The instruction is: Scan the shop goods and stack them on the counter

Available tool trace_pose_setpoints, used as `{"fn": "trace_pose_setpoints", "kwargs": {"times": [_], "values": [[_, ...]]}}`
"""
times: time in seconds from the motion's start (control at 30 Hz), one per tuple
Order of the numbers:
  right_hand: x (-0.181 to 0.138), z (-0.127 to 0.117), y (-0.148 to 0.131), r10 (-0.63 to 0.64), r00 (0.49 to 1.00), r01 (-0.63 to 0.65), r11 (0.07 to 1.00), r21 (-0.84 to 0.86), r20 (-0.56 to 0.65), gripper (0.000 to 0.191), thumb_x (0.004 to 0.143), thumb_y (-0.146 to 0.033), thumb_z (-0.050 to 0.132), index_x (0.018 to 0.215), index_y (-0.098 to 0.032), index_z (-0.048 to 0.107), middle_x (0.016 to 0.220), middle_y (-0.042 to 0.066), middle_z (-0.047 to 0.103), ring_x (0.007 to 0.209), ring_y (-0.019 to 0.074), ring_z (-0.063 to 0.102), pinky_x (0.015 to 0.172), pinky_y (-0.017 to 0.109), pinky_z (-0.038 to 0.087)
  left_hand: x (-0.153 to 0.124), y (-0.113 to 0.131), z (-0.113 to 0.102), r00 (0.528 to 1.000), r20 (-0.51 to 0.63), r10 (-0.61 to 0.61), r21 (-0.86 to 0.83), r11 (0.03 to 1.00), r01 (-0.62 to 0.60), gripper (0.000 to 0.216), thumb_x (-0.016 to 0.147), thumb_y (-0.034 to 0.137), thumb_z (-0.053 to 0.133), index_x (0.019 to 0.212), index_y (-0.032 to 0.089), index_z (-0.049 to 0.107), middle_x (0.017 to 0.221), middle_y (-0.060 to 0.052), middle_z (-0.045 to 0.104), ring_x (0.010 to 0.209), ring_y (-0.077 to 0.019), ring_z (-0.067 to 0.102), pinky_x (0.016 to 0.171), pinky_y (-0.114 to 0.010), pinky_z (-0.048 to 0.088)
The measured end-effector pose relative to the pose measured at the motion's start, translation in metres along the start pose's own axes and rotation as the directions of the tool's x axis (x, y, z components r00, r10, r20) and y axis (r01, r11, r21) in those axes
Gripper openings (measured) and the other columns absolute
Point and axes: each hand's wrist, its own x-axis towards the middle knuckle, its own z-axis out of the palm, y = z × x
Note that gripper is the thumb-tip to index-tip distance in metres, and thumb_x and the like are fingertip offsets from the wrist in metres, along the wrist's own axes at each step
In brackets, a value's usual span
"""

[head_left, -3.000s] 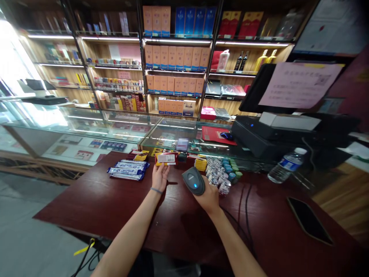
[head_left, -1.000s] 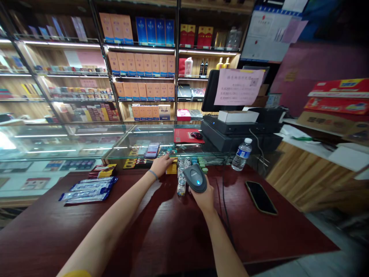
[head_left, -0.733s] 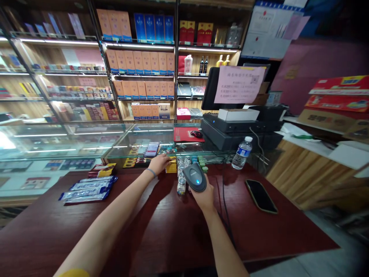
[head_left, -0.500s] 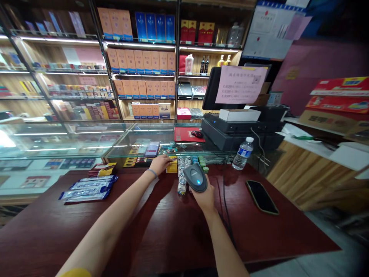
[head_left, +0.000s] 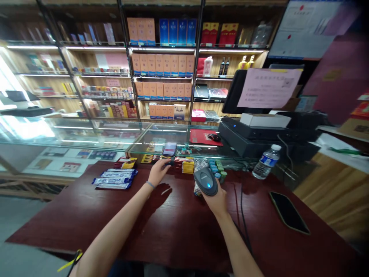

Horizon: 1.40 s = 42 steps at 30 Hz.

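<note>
Your right hand (head_left: 218, 198) wraps round the scanner (head_left: 205, 181); your left hand (head_left: 157, 173) is near the packs (head_left: 184, 165), whether pinching anything cannot be told

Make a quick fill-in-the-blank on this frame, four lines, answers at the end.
1. The scanner is held in the person's ____ hand.
2. The light on the scanner glows ____.
3. The mouse sits on a ____ mat.
4. The wristband is on the person's ____ wrist.

Missing words: right; blue; red; left.
</note>
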Motion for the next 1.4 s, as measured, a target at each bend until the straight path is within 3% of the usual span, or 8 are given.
{"fn": "trace_pose_setpoints", "kwargs": {"times": [0.17, 0.43, 0.57, 0.7, 0.93, 1.1, 1.23, 1.4], "values": [[-0.004, 0.017, -0.019, -0.058, 0.998, 0.059, 0.996, -0.063, 0.027, 0.048, 0.074, -0.044, 0.066, 0.114, -0.016, 0.064, 0.080, 0.012, 0.076, 0.070, 0.0306, 0.074, 0.062, 0.035, 0.056, -0.029, -0.004, -0.062, 0.971, -0.233, -0.046, 0.039, 0.998, 0.057, 0.024, 0.070, 0.019, 0.082, 0.092, 0.026, 0.075, 0.100, -0.006, 0.071, 0.094, -0.0203, 0.065, 0.091, -0.031, 0.053], [-0.014, 0.041, -0.057, -0.076, 0.991, 0.079, 0.997, -0.026, 0.114, 0.036, 0.077, -0.043, 0.063, 0.106, -0.021, 0.064, 0.079, 0.008, 0.076, 0.070, 0.0290, 0.073, 0.059, 0.032, 0.052, -0.043, -0.008, -0.157, 0.908, -0.419, 0.015, 0.185, 0.980, 0.069, 0.024, 0.070, 0.021, 0.082, 0.093, 0.025, 0.075, 0.095, -0.004, 0.070, 0.090, -0.0178, 0.064, 0.084, -0.026, 0.053], [-0.017, 0.053, -0.071, -0.126, 0.979, 0.130, 0.991, -0.014, 0.159, 0.032, 0.079, -0.045, 0.062, 0.102, -0.022, 0.063, 0.074, 0.006, 0.075, 0.064, 0.0272, 0.072, 0.058, 0.031, 0.050, -0.035, -0.008, -0.196, 0.928, -0.337, 0.159, 0.448, 0.894, 0.009, 0.026, 0.077, 0.023, 0.074, 0.103, 0.024, 0.072, 0.104, -0.007, 0.068, 0.097, -0.0214, 0.063, 0.086, -0.032, 0.054], [-0.016, 0.065, -0.082, -0.163, 0.966, 0.174, 0.984, -0.043, 0.199, 0.035, 0.079, -0.044, 0.062, 0.106, -0.023, 0.062, 0.070, 0.003, 0.074, 0.061, 0.0270, 0.072, 0.053, 0.029, 0.047, -0.018, -0.013, -0.223, 0.972, -0.121, 0.201, 0.770, 0.637, -0.036, 0.030, 0.085, 0.019, 0.061, 0.114, 0.024, 0.068, 0.113, -0.008, 0.064, 0.109, -0.0245, 0.060, 0.098, -0.041, 0.050], [-0.002, 0.088, -0.091, -0.236, 0.957, 0.249, 0.967, -0.058, 0.171, 0.033, 0.079, -0.042, 0.062, 0.104, -0.022, 0.062, 0.065, 0.003, 0.072, 0.058, 0.0273, 0.072, 0.053, 0.029, 0.047, 0.017, -0.043, -0.234, 0.992, 0.104, 0.074, 0.923, 0.364, -0.124, 0.048, 0.081, 0.009, 0.055, 0.127, 0.020, 0.062, 0.135, -0.015, 0.054, 0.131, -0.0305, 0.047, 0.113, -0.049, 0.038], [0.001, 0.096, -0.086, -0.268, 0.953, 0.274, 0.961, -0.029, 0.138, 0.031, 0.079, -0.041, 0.063, 0.102, -0.021, 0.061, 0.064, 0.003, 0.072, 0.056, 0.0262, 0.071, 0.052, 0.028, 0.048, 0.031, -0.048, -0.227, 0.977, 0.214, -0.026, 0.947, 0.249, -0.201, 0.049, 0.083, 0.010, 0.055, 0.129, 0.022, 0.061, 0.128, -0.014, 0.059, 0.123, -0.0294, 0.052, 0.109, -0.047, 0.039], [-0.002, 0.092, -0.084, -0.304, 0.939, 0.307, 0.952, 0.002, 0.160, 0.032, 0.078, -0.036, 0.063, 0.106, -0.020, 0.061, 0.063, 0.001, 0.071, 0.054, 0.0245, 0.071, 0.051, 0.027, 0.048, 0.031, -0.041, -0.222, 0.973, 0.213, -0.086, 0.956, 0.225, -0.190, 0.038, 0.088, 0.016, 0.054, 0.124, 0.025, 0.065, 0.117, -0.012, 0.066, 0.107, -0.0261, 0.061, 0.094, -0.038, 0.047], [-0.003, 0.081, -0.082, -0.392, 0.906, 0.398, 0.918, -0.004, 0.161, 0.036, 0.076, -0.030, 0.061, 0.110, -0.018, 0.060, 0.064, 0.001, 0.070, 0.054, 0.0236, 0.070, 0.052, 0.028, 0.048, 0.023, -0.026, -0.214, 0.986, 0.162, -0.044, 0.953, 0.265, -0.145, 0.031, 0.092, 0.022, 0.054, 0.118, 0.031, 0.068, 0.111, -0.007, 0.070, 0.101, -0.0232, 0.064, 0.086, -0.032, 0.048]]}}
